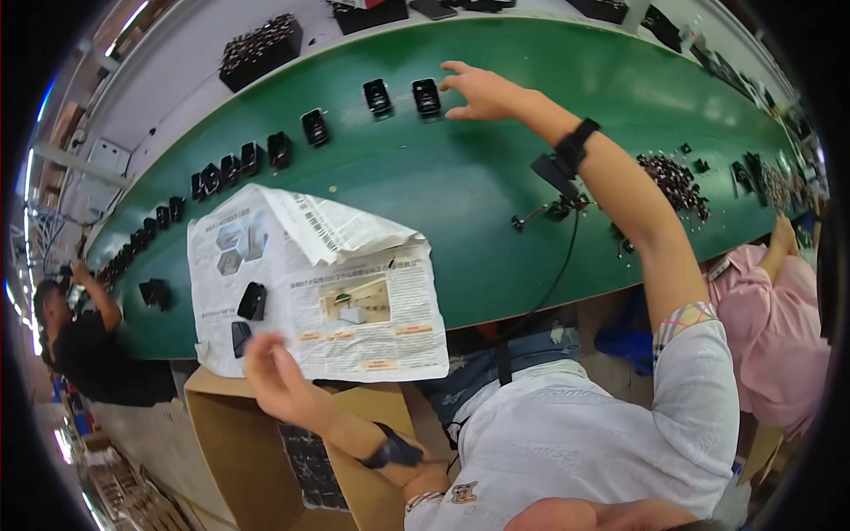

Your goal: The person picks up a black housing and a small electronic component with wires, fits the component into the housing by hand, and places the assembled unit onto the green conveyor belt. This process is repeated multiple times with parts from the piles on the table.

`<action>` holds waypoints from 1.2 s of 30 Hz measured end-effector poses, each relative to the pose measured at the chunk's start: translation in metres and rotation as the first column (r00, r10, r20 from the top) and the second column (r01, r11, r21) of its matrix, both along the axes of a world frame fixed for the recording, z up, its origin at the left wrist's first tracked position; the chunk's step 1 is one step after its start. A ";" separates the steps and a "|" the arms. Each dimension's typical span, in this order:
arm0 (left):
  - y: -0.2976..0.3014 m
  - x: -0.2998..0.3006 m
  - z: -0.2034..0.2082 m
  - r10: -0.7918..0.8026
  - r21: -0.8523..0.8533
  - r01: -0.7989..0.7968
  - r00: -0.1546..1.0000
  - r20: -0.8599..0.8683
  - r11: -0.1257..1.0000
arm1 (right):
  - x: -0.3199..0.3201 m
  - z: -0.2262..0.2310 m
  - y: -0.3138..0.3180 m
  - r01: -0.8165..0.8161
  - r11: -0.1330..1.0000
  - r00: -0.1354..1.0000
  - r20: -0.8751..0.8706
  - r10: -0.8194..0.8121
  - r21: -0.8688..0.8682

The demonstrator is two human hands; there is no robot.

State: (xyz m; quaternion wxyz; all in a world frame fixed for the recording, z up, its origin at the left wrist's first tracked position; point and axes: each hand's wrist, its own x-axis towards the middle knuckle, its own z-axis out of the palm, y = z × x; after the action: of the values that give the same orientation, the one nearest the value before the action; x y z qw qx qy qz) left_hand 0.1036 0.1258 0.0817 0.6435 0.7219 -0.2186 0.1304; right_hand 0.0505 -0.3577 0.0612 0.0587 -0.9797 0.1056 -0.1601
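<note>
My right hand [485,94] stretches over the far side of the green table, its fingers spread beside a small black plastic housing [426,97]. Whether the fingertips touch it I cannot tell. A second black housing [377,97] stands just to its left, and another [314,127] further along. Above the newspaper's [398,345] near left edge, my left hand [282,380] is loosely bent and slightly blurred, with nothing visible in it. Two black casing pieces lie on the newspaper close by: one [252,302] and, nearest the fingers, another [240,338].
Several black housings [229,168] line the far edge leftward. An open cardboard box [226,442] stands below the newspaper. Right of me are small wired parts [558,209] and a heap of components [677,181]. People work at left [88,336] and right [766,327].
</note>
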 end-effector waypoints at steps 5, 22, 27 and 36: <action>0.006 0.083 -0.074 0.294 0.563 -0.493 0.863 0.410 0.663 | -0.106 0.058 0.079 0.052 0.954 0.985 -0.174 0.000 0.296; -0.051 0.066 -0.085 0.289 0.470 -0.534 0.818 0.497 0.702 | -0.203 -0.041 0.205 -0.007 0.884 0.972 0.212 -0.105 0.467; -0.059 0.086 -0.096 0.046 0.721 -0.162 0.983 0.178 0.674 | -0.203 -0.027 0.217 0.189 0.668 0.947 0.048 -0.319 0.719; -0.069 0.082 -0.079 -0.116 0.633 -0.043 0.972 0.206 0.773 | -0.214 -0.037 0.222 0.089 0.764 0.938 0.205 -0.280 0.639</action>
State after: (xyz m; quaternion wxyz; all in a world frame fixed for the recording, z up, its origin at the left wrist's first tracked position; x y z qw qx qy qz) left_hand 0.1855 0.0569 0.0023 0.3352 0.8712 -0.3378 0.1205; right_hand -0.1640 -0.1358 0.0240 0.3761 -0.8558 0.2395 -0.2624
